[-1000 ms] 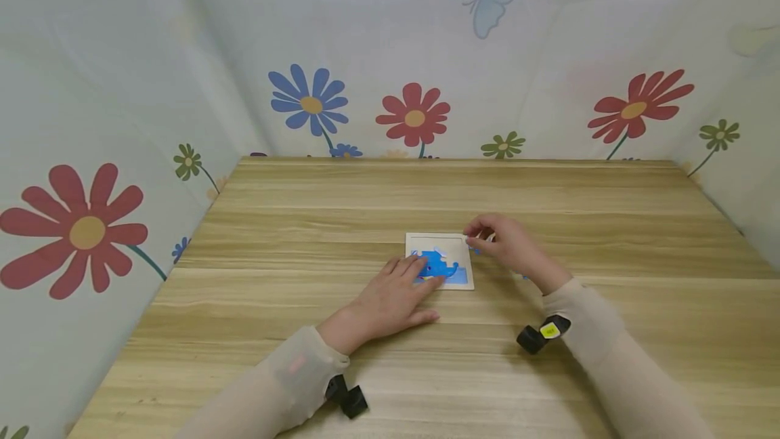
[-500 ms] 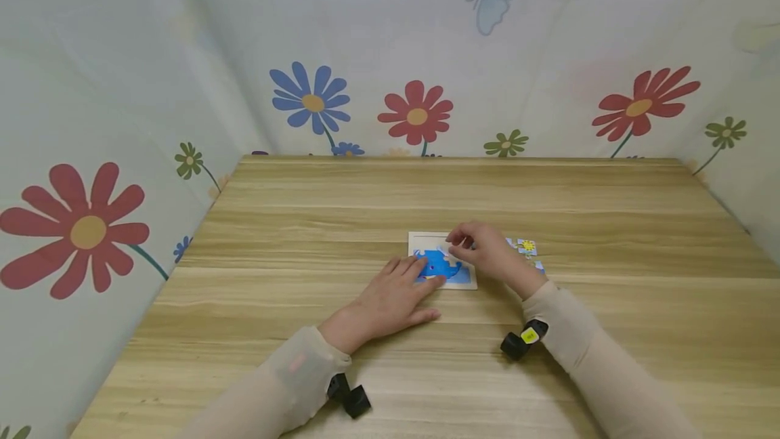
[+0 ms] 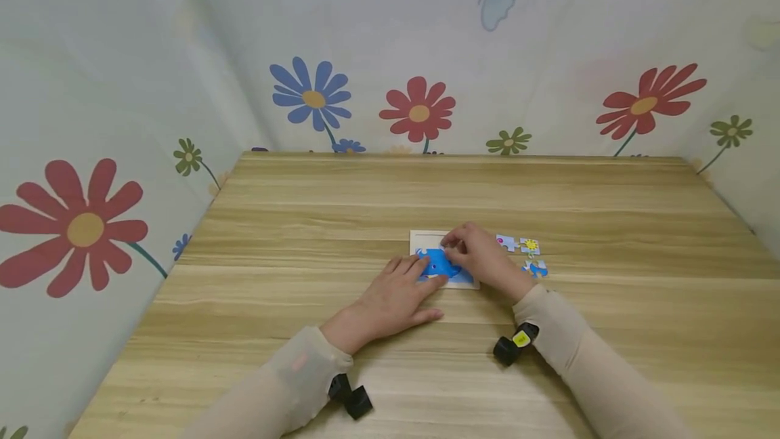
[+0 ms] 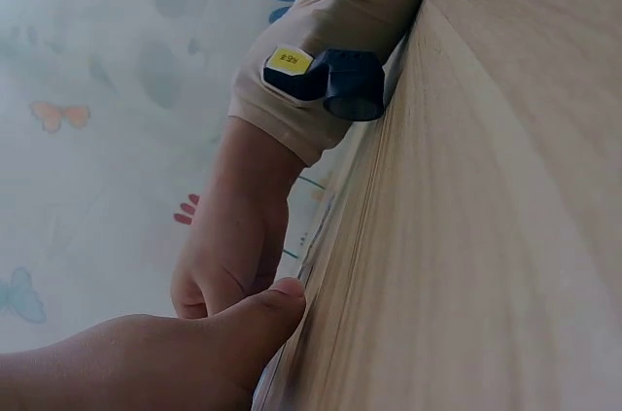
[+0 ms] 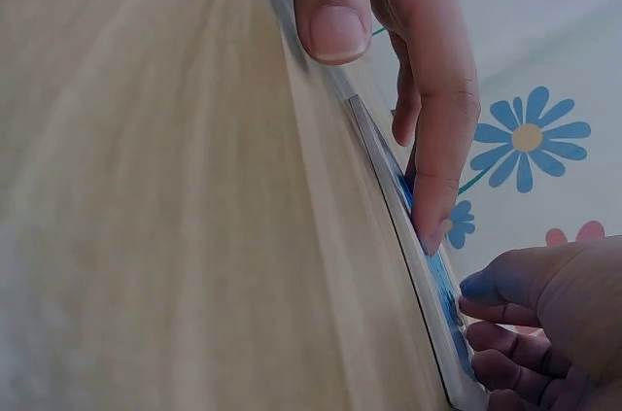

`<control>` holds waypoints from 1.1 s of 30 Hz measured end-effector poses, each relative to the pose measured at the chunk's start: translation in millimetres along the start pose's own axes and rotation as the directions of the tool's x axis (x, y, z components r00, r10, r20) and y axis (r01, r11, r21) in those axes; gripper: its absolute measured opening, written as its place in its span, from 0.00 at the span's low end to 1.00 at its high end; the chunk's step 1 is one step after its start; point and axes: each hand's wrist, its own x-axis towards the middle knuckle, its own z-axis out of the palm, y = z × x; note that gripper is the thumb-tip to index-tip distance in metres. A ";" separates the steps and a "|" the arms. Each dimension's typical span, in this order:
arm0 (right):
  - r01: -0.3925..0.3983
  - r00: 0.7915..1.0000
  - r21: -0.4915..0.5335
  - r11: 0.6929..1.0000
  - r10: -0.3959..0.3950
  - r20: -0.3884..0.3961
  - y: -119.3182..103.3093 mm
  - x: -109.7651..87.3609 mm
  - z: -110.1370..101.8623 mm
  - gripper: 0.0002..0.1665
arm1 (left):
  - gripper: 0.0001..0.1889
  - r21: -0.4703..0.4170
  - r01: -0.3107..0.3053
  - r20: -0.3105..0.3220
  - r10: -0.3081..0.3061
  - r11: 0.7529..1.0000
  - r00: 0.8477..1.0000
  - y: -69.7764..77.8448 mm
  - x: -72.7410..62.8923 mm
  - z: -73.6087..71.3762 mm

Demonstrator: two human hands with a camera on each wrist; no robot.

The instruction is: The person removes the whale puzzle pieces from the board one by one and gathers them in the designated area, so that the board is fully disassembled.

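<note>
A small square puzzle board (image 3: 425, 239) with a pale frame lies on the table, partly filled with pieces of a blue whale picture (image 3: 437, 267). My left hand (image 3: 390, 300) rests on its near left part with fingers spread, and in the right wrist view a left fingertip (image 5: 433, 236) presses the picture. Over the board's right side is my right hand (image 3: 481, 256), thumb and fingers drawn together low on the picture. It appears to pinch a puzzle piece, mostly hidden by the fingers. In the right wrist view the right thumb (image 5: 501, 280) points down at the board.
To the right of the board lie several loose puzzle pieces, among them one with a yellow sun (image 3: 530, 245), one with a pink spiral (image 3: 506, 242) and a blue one (image 3: 535, 268). The wood-grain table (image 3: 341, 202) ends at a flower-printed cloth (image 3: 548, 53).
My right hand has moved left from the board's right edge onto the picture and lowered its fingertips there. The loose pieces beside it came into sight. My left hand stays in place.
</note>
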 end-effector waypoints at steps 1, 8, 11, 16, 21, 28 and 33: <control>0.001 1.000 -0.001 1.000 -0.001 -0.002 -0.1 0.1 0.2 0.11 | 0.31 -0.002 0.000 -0.001 0.000 1.000 1.000 -0.1 0.1 0.1; 0.014 1.000 0.014 1.000 -0.014 -0.007 -0.1 0.8 0.7 0.10 | 0.30 -0.009 0.011 0.006 -0.011 1.000 1.000 -0.6 -0.9 -1.6; 0.022 1.000 0.015 1.000 -0.022 -0.009 0.3 0.6 0.9 0.10 | 0.30 -0.012 0.014 0.010 -0.014 1.000 1.000 -0.7 -1.0 -1.6; 0.025 1.000 0.011 1.000 -0.025 -0.014 0.6 0.0 0.6 0.11 | 0.30 -0.016 0.010 0.006 -0.010 1.000 1.000 -0.1 -1.0 -1.5; 0.017 1.000 0.015 1.000 -0.017 -0.006 -0.9 -0.6 -0.5 0.11 | 0.30 -0.009 0.013 0.012 -0.013 1.000 1.000 -0.1 -1.3 -2.5; 0.008 1.000 0.030 1.000 -0.008 0.006 0.1 -1.6 -3.0 0.11 | 0.31 -0.016 0.023 0.035 -0.022 1.000 0.999 1.7 -1.0 -4.7; 0.012 1.000 0.067 0.998 -0.013 0.023 1.0 0.3 -3.9 0.11 | 0.31 -0.021 0.030 0.043 -0.029 0.999 0.999 1.9 -2.0 -4.9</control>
